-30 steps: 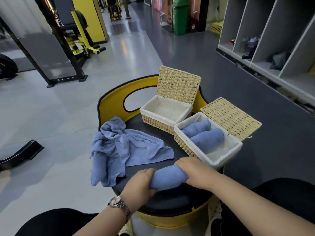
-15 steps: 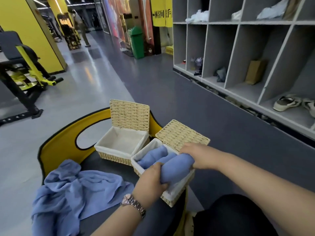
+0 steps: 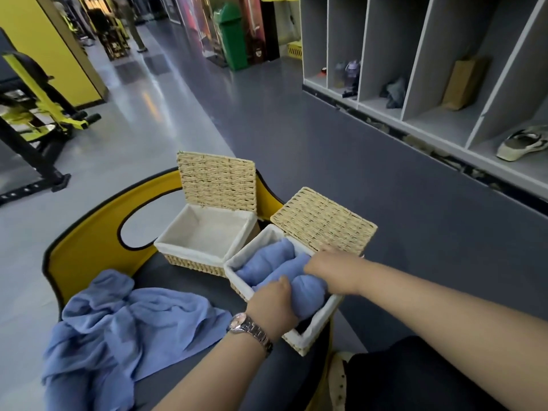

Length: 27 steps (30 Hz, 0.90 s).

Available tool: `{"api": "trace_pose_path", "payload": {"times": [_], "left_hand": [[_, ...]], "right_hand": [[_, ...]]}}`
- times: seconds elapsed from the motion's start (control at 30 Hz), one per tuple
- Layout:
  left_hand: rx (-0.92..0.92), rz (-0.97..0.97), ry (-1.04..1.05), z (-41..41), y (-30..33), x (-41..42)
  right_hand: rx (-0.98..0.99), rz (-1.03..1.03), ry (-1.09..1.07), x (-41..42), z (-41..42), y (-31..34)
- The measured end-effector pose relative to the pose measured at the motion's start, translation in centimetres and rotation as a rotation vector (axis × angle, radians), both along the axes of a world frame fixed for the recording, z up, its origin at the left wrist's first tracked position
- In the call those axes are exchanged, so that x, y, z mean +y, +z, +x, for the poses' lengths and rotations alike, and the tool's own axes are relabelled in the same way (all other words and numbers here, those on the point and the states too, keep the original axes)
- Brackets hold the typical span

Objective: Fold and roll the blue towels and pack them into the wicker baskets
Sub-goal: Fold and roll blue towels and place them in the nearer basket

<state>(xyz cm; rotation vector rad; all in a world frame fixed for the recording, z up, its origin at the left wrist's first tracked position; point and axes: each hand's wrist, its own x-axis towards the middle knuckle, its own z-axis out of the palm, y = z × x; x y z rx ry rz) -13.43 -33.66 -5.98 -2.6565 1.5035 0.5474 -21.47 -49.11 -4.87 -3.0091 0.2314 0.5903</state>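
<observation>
A rolled blue towel point(image 3: 307, 292) lies in the near end of the right wicker basket point(image 3: 321, 324), beside two other rolled towels point(image 3: 268, 262). My left hand point(image 3: 271, 307) grips the roll's near end and my right hand point(image 3: 332, 269) grips its far end, both inside the basket. The left wicker basket point(image 3: 189, 256) stands with its lid up and only white lining showing. A heap of loose blue towels point(image 3: 118, 327) lies on the black seat at the left.
Both baskets sit on a black seat point(image 3: 181, 280) with a yellow backrest point(image 3: 89, 241). The right basket's lid point(image 3: 323, 221) is tilted back. Grey cubby shelves point(image 3: 430, 69) line the right wall. Yellow gym equipment point(image 3: 44, 114) stands at the far left.
Both hands lifted the rolled towel off the seat and carried it right into the right basket, then pressed it lower. The view swung right and up.
</observation>
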Motion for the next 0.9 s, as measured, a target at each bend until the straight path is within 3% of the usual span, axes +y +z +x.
{"api": "trace_pose_path", "payload": {"times": [0.23, 0.4, 0.6, 0.77, 0.9], "left_hand": [[-0.020, 0.217, 0.020, 0.2, 0.8, -2.1], [-0.017, 0.462, -0.027, -0.4, -0.4, -3.5], [-0.012, 0.354, -0.039, -0.5, 0.0, -2.6], [0.029, 0.406, 0.037, 1.7, 0.7, -2.0], [0.025, 0.253, -0.045, 1.5, 1.0, -0.7]], "right_hand": [[0.152, -0.158, 0.028, 0.6, 0.9, 0.4], [0.123, -0.200, 0.067, 0.8, 1.1, -0.9], [0.261, -0.083, -0.077, 0.2, 1.3, -0.7], [0.042, -0.088, 0.026, 0.4, 1.5, -1.9], [0.082, -0.042, -0.058, 1.1, 1.1, -1.1]]}}
